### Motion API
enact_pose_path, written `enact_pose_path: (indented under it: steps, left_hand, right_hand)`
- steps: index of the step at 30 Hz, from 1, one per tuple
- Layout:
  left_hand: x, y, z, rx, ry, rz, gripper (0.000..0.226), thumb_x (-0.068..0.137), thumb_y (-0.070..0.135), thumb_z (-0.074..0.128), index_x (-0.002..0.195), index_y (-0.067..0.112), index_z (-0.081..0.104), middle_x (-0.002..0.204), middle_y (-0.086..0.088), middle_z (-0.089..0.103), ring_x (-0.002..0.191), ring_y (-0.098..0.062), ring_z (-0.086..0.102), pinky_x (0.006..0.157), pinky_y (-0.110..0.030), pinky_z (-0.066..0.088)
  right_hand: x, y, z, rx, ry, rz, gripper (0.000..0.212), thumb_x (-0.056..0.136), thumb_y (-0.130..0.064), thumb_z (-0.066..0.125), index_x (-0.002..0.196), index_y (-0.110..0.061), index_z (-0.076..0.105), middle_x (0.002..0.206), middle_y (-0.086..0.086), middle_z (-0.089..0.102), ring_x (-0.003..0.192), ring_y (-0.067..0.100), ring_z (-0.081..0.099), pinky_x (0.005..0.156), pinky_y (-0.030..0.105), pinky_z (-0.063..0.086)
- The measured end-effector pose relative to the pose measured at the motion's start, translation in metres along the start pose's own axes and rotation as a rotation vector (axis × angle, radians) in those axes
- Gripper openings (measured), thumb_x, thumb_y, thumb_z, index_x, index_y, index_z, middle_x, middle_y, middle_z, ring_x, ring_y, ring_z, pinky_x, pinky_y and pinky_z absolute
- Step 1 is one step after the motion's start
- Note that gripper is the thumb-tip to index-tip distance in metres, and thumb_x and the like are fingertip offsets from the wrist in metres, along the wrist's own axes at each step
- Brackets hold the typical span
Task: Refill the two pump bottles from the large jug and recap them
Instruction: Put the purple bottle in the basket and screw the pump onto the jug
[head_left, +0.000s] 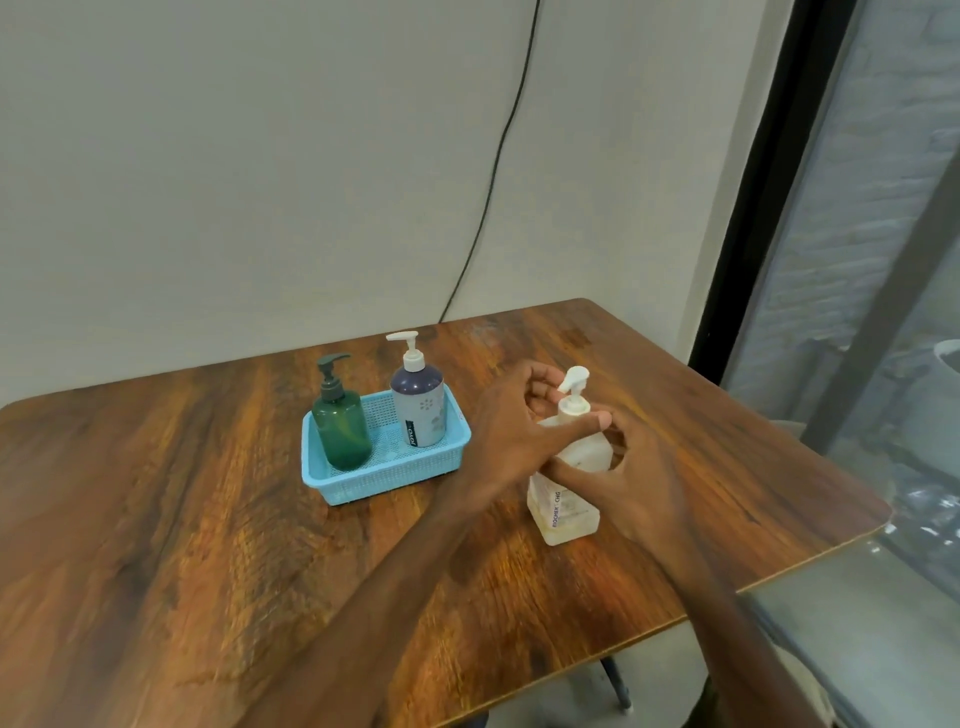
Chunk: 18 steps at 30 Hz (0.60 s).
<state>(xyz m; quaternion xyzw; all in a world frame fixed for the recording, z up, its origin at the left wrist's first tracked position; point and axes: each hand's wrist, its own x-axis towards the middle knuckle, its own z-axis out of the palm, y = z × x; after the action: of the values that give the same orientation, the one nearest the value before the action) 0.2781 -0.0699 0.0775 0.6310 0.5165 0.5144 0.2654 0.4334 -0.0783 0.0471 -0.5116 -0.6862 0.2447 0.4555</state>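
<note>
Both hands are at the jug (563, 506), a pale, square container with a white pump top (573, 387) that stands upright on the worktop (182, 493), to the right of the basket (387, 475). The left hand (511, 423) comes across in front of the jug. Its fingers are curled loosely behind the pump neck and its thumb (582, 423) lies stretched over the shoulder of the jug, just below the pump collar. The hand is half open; it touches the jug, but a firm grip cannot be told because the picture is blurred here. The right hand (631, 480) is on the right side of the jug body, with the thumb laid across the front and the fingers bent around the far side, so it wraps the jug.

The blue basket holds the two pump bottles, both upright and with their pumps on: a green bottle (340, 428) at the left and a grey bottle (420, 405) at the right. They stand apart from each other and no hand touches them.
</note>
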Motion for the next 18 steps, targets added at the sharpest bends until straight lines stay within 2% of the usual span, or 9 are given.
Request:
enact_pose_path:
  steps: [2,4,6,8,10,12,15,18]
  left_hand:
    - [0.002,-0.003,-0.004,-0.016,-0.026,0.011,0.053,0.071,0.039,0.095,0.115,0.028,0.067,0.103,0.014,0.075,0.096,-0.002,0.071,0.083,-0.024,0.060]
    - [0.002,-0.006,-0.010,-0.032,-0.066,0.021,0.054,0.075,0.031,0.093,0.121,0.031,0.065,0.107,0.015,0.076,0.102,-0.002,0.071,0.089,-0.030,0.061]
    - [0.001,-0.006,-0.013,-0.039,-0.105,0.016,0.052,0.079,0.024,0.087,0.124,0.034,0.062,0.114,0.016,0.075,0.110,-0.001,0.069,0.094,-0.035,0.060]
    - [-0.002,-0.007,-0.009,-0.006,-0.116,0.012,0.055,0.079,0.029,0.081,0.129,0.036,0.059,0.124,0.018,0.071,0.117,-0.002,0.064,0.100,-0.041,0.057]
    - [-0.007,-0.006,-0.002,0.054,-0.095,0.009,0.059,0.075,0.047,0.082,0.127,0.045,0.054,0.126,0.020,0.064,0.117,-0.004,0.061,0.099,-0.041,0.057]
    - [-0.008,-0.005,0.002,0.062,-0.037,0.005,0.056,0.072,0.056,0.086,0.118,0.050,0.055,0.118,0.021,0.065,0.109,-0.004,0.063,0.092,-0.039,0.059]
    - [-0.005,-0.009,0.000,-0.006,-0.007,0.008,0.043,0.074,0.045,0.091,0.109,0.038,0.068,0.104,0.016,0.073,0.097,-0.008,0.070,0.084,-0.040,0.062]
    - [-0.005,-0.008,-0.007,-0.059,-0.040,-0.007,0.041,0.077,0.027,0.092,0.113,0.029,0.073,0.106,0.016,0.076,0.099,-0.003,0.071,0.088,-0.034,0.063]
  right_hand:
    - [0.001,0.001,-0.001,0.028,-0.016,0.010,0.070,0.063,-0.051,0.091,0.123,-0.035,0.060,0.107,-0.023,0.067,0.094,-0.012,0.063,0.070,0.011,0.053]
    - [0.002,0.002,0.000,0.030,-0.027,0.013,0.076,0.062,-0.054,0.091,0.128,-0.034,0.059,0.112,-0.021,0.067,0.096,-0.009,0.064,0.074,0.016,0.056]
    - [0.003,0.003,0.002,0.023,-0.027,0.019,0.078,0.062,-0.053,0.091,0.130,-0.033,0.058,0.113,-0.023,0.065,0.096,-0.010,0.063,0.073,0.014,0.053]
    - [0.003,0.003,0.003,0.027,-0.035,0.027,0.077,0.063,-0.049,0.091,0.130,-0.033,0.057,0.113,-0.024,0.062,0.093,-0.010,0.061,0.070,0.011,0.048]
    - [0.003,0.004,0.004,0.023,-0.035,0.024,0.078,0.064,-0.049,0.090,0.132,-0.031,0.056,0.120,-0.019,0.062,0.097,-0.004,0.060,0.076,0.015,0.048]
    - [0.003,0.006,0.004,0.020,-0.037,0.020,0.081,0.063,-0.052,0.088,0.134,-0.031,0.056,0.124,-0.015,0.064,0.102,0.001,0.062,0.082,0.024,0.054]
    - [0.003,0.005,0.003,0.042,-0.040,0.026,0.083,0.061,-0.056,0.088,0.134,-0.032,0.056,0.120,-0.014,0.067,0.099,0.001,0.066,0.080,0.029,0.061]
    - [0.002,0.004,0.002,0.049,-0.032,0.018,0.083,0.062,-0.052,0.090,0.135,-0.031,0.056,0.121,-0.015,0.066,0.098,-0.001,0.066,0.079,0.024,0.059]
